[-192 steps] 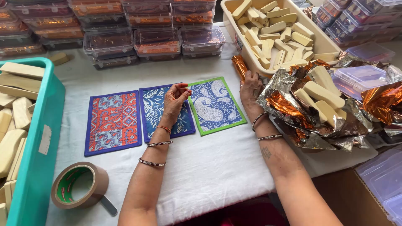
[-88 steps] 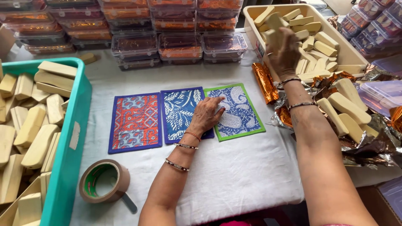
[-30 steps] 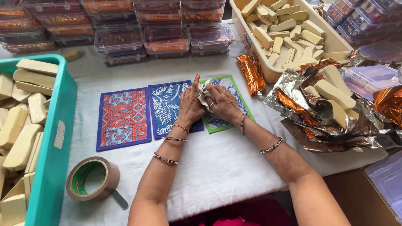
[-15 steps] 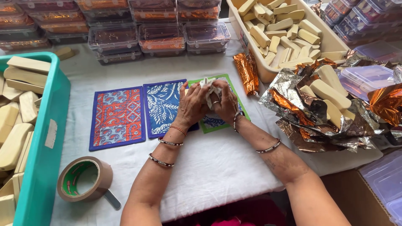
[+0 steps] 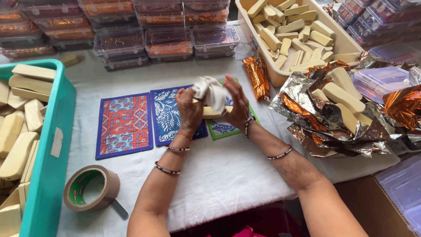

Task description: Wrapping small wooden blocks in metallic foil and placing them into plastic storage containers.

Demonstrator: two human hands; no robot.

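My left hand [image 5: 188, 109] and my right hand [image 5: 237, 105] meet above the mats and hold a pale cream bar [image 5: 213, 112] between them, with a white cloth [image 5: 209, 91] bunched over its top. Under the hands lie a blue leaf-print mat [image 5: 165, 115] and a green-edged mat [image 5: 221, 128]. A red and blue patterned mat [image 5: 124, 124] lies flat to the left, untouched.
A teal crate [image 5: 52, 145] of cream bars stands at the left, a beige tray [image 5: 280, 79] of bars at the back right. Crumpled foil sheets [image 5: 315, 114] hold more bars on the right. An orange foil-wrapped bar [image 5: 256, 77], stacked clear lidded boxes [image 5: 169, 41] and a brown tape roll [image 5: 91, 188] are also here.
My right hand fetched a bar from the beige tray and brought it to the left hand. Both hands have since lifted slightly, with the white cloth now wrapped over the bar.
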